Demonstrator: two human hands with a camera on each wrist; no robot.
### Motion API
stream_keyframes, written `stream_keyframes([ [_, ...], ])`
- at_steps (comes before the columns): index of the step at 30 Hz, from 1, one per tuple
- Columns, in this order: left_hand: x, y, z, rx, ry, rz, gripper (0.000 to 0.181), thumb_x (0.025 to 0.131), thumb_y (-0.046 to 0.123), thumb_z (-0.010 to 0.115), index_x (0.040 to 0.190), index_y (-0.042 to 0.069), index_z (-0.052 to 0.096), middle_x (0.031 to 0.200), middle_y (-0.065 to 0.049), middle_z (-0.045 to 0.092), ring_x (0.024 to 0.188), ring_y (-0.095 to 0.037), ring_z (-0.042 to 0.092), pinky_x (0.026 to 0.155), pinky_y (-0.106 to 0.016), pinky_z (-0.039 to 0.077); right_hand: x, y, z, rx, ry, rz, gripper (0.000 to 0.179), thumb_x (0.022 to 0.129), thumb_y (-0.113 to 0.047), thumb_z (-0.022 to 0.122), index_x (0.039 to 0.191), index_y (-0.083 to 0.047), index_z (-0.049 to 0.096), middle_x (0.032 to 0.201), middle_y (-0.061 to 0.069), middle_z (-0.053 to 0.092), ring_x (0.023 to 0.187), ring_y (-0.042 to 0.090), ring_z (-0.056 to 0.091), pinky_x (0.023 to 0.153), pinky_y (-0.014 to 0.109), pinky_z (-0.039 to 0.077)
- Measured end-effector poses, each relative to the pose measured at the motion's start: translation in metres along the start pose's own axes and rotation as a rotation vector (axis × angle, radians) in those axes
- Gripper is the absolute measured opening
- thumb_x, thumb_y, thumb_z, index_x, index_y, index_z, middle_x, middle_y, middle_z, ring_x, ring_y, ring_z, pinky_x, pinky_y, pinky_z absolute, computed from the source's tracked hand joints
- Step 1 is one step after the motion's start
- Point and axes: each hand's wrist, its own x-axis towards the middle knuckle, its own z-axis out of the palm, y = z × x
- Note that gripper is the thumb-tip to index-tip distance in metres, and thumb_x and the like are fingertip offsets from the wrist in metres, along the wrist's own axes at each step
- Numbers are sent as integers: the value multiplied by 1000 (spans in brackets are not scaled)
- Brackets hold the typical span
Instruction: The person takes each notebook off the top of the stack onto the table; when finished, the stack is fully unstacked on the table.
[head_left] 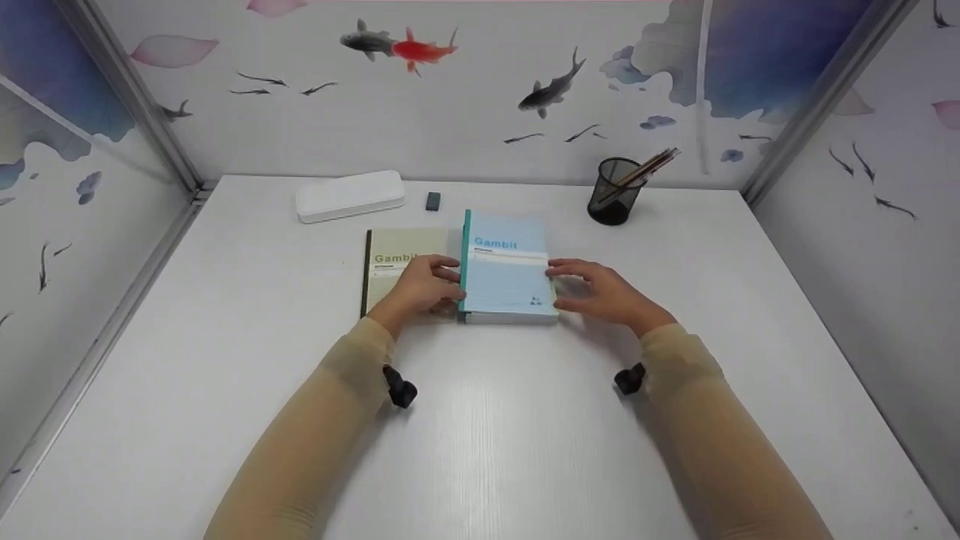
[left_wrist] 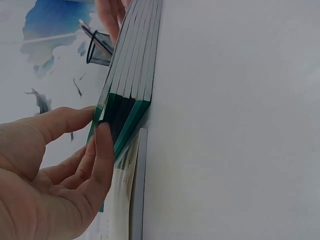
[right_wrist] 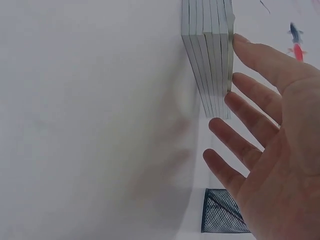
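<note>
A stack of notebooks lies on the white table, its top cover light blue with a green spine and the word Gambit. My left hand is at the green spine side, fingertips touching the upper edge of the spines. On the opposite side my right hand spreads its straight fingers, with some fingertips right at the upper page edges. Partly covered by my left hand, a beige notebook with a dark spine lies to the left of the stack.
Near the back edge of the table are a white case, a small dark block and a black mesh cup holding several pencils. White panels printed with fish enclose the table at the back and both sides.
</note>
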Motion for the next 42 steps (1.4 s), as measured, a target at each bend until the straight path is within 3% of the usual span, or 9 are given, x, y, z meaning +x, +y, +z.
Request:
stream_keyframes([
  [7,1,-3,-10,-147,-46,-40,66,88,1,77,148,14,52,133,-11,63,114,-26,68,94,-40,60,1,-2,-2,-42,-29,5,55,94,-29,77,145,-22,59,163,-1,42,156,29,29,127,58,21],
  [14,-1,-8,-16,-291,-74,-87,68,86,-7,70,146,18,49,139,-8,62,109,-26,69,84,-37,61,2,-4,-3,-103,-62,45,54,95,-35,75,146,-27,60,165,-5,39,158,28,24,127,59,19],
  [20,-5,-13,-22,-386,-100,-53,69,86,-11,68,145,19,50,141,-9,61,110,-27,69,82,-36,61,0,-3,-4,-105,-56,46,55,95,-32,75,147,-25,59,165,-4,39,158,29,24,127,59,20],
  [26,-13,-17,-34,-385,-104,-18,70,85,-11,70,146,17,50,144,-10,61,115,-24,68,86,-34,61,0,-3,-3,-93,-56,16,56,95,-29,76,148,-21,58,166,0,39,158,31,24,127,59,19],
  [34,-27,-25,-68,-352,-49,-17,68,91,-4,68,150,20,45,149,-9,56,106,-20,72,84,-34,63,3,-5,-2,-105,-55,49,55,95,-30,76,147,-25,59,166,-4,38,158,29,23,127,58,19],
  [42,-47,-37,-115,-366,8,-11,68,93,-3,64,153,19,41,153,-10,50,96,-15,71,80,-31,62,2,-2,-1,-85,-54,34,56,94,-30,76,147,-23,59,166,-2,38,158,29,23,128,57,19],
])
